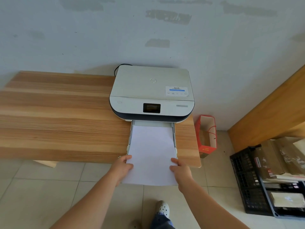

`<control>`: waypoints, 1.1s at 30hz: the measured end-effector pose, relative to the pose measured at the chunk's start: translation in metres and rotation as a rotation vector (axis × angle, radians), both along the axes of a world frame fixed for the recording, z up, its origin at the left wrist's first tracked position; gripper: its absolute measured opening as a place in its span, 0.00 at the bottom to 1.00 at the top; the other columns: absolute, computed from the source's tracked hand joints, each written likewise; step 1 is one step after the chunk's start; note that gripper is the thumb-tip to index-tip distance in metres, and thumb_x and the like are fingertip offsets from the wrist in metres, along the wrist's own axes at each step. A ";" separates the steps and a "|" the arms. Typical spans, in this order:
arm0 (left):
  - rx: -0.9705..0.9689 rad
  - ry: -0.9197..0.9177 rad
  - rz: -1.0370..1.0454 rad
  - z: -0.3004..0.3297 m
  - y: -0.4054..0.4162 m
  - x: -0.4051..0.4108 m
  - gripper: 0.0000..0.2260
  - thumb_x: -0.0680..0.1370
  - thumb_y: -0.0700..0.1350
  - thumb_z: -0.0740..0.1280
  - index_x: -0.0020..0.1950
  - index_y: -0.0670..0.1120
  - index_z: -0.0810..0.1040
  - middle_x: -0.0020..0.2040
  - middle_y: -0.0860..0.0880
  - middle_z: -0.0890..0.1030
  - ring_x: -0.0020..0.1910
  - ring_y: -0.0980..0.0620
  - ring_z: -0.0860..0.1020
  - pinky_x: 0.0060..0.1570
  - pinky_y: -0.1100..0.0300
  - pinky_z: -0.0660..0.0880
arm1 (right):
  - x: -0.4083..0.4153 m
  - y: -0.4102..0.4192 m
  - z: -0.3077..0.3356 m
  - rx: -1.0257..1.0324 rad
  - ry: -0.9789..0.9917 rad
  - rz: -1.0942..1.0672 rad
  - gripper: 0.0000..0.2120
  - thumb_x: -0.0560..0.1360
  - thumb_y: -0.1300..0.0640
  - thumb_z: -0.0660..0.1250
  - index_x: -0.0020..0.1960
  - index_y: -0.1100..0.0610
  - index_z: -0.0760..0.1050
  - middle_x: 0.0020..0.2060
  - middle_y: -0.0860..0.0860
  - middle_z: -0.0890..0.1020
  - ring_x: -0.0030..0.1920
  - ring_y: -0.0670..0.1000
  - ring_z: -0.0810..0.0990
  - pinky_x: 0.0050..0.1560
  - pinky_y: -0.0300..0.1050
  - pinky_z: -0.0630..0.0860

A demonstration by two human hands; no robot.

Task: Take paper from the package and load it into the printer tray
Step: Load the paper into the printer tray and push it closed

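Observation:
A white printer (151, 91) stands at the right end of a wooden table (57, 116), against the wall. Its paper tray (174, 134) is pulled out toward me over the table's front edge. A stack of white paper (151, 151) lies partly in the tray, with its near end sticking out past the table edge. My left hand (123, 166) grips the stack's near left edge. My right hand (179, 169) grips its near right edge. No paper package is in view.
A red paper bag (207, 138) stands on the floor right of the table. A black crate (252, 182) with boxes and papers sits at the right, below a wooden board (272, 109). My shoe (163, 209) is on the tiled floor below the paper.

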State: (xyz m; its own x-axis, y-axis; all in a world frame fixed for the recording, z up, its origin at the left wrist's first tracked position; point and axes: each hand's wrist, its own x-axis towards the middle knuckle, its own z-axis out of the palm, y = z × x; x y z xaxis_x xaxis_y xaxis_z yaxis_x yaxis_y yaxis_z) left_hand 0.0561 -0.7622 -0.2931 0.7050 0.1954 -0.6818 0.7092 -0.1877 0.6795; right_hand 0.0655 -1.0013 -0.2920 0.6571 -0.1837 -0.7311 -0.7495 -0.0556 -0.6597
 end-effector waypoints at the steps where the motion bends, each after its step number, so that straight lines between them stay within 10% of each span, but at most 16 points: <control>1: 0.007 0.005 0.010 0.000 -0.001 0.003 0.21 0.75 0.36 0.65 0.67 0.48 0.73 0.66 0.46 0.74 0.55 0.49 0.76 0.46 0.61 0.71 | 0.004 0.000 -0.002 0.009 0.006 -0.006 0.18 0.76 0.66 0.62 0.64 0.53 0.75 0.48 0.50 0.80 0.47 0.54 0.80 0.49 0.49 0.80; 17: 0.230 0.009 -0.092 -0.008 -0.015 0.057 0.26 0.76 0.38 0.66 0.73 0.49 0.65 0.70 0.41 0.68 0.63 0.46 0.72 0.50 0.62 0.66 | 0.061 -0.008 -0.026 0.011 0.044 0.033 0.17 0.76 0.65 0.63 0.61 0.49 0.76 0.48 0.54 0.81 0.51 0.60 0.82 0.54 0.57 0.80; 33: 0.216 -0.012 -0.213 -0.020 -0.001 0.071 0.22 0.77 0.38 0.64 0.70 0.53 0.67 0.60 0.47 0.71 0.37 0.60 0.70 0.35 0.68 0.69 | 0.066 0.004 -0.022 -0.064 0.023 -0.029 0.18 0.77 0.65 0.61 0.61 0.49 0.75 0.49 0.51 0.80 0.46 0.54 0.82 0.44 0.48 0.81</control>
